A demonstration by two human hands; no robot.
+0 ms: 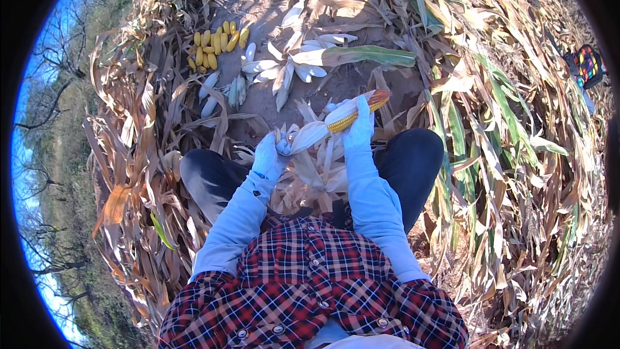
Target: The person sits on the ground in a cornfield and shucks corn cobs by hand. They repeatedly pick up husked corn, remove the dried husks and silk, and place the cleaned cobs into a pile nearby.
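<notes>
My right hand, in a pale glove, is closed around a corn cob with yellow kernels and a reddish-brown tip. Part of its pale husk still lies along the cob. A strip of corn husk runs from the cob's lower end to my left hand, also gloved, whose fingers are closed on it near the cob's base. Between my knees, below both hands, lies a heap of loose dry husks.
Beyond my left knee lies a pile of bare yellow cobs. Ears in white husks are spread on the soil ahead. Dry corn stalks bank up on the right, with more stalks on the left. A multicoloured item sits far right.
</notes>
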